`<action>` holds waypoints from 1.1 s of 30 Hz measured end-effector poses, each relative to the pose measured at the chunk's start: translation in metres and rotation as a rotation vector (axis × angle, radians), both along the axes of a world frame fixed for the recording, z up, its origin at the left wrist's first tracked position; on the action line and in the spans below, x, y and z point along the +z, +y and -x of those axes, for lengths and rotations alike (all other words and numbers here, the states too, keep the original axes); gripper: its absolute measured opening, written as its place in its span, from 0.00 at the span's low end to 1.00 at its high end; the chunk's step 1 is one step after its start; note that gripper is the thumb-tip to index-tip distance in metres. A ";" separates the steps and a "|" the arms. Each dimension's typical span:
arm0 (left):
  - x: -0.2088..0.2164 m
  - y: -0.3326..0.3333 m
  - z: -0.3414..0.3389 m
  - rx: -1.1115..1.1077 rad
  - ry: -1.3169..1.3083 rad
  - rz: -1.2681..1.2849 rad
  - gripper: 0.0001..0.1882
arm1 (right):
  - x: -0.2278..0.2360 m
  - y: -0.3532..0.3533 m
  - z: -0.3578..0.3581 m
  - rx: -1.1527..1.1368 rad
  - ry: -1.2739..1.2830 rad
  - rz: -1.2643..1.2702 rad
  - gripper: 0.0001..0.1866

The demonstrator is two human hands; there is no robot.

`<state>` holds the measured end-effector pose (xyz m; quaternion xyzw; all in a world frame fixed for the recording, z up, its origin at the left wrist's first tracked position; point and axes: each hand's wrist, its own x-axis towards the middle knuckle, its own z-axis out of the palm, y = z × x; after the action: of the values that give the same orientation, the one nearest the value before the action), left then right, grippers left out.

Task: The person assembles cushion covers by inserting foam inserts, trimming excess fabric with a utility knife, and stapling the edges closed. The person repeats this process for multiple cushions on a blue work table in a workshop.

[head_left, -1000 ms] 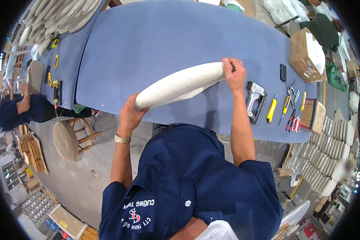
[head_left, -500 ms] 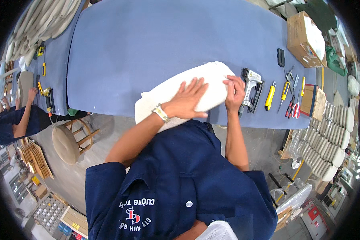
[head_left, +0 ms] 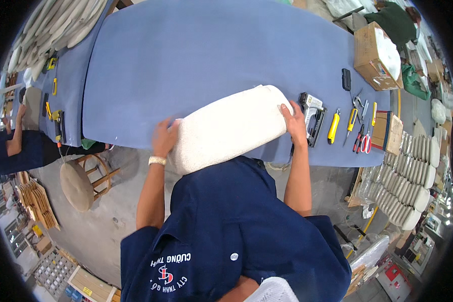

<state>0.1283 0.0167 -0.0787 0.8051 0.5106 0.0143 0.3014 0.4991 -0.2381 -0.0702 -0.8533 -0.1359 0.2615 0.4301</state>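
Nearest us, the navy shirt [head_left: 221, 216] meets the lower edge of the cream cushion [head_left: 231, 128], which lies slantwise across the near edge of the blue table [head_left: 186, 50]; whether it rests there, we cannot tell. From below the cushion, both forearms run up nearly straight to its two ends. At its left end we see the left hand [head_left: 165, 137] — blurred, wrist upright under a metal watch [head_left: 157, 160], fingers bent at the edge; how firmly they hold, we cannot tell. At its right end the right hand [head_left: 295, 122] is partly closed, thumb on the upper face, fingers round the side, gripping it. Just right of the cushion we find a staple gun [head_left: 313, 117], then a yellow cutter [head_left: 333, 127] — farther right, red-handled scissors [head_left: 366, 144]. Beyond the cushion, up and right, stands a cardboard box [head_left: 370, 53].
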 end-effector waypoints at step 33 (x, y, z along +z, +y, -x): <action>-0.020 0.014 -0.001 0.209 -0.144 -0.346 0.38 | -0.034 0.047 0.012 0.238 -0.399 -0.067 0.34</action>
<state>0.1291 0.0308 -0.0984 0.7844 0.5585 0.1902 0.1914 0.4867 -0.1906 -0.1043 -0.8515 -0.3264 0.1317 0.3887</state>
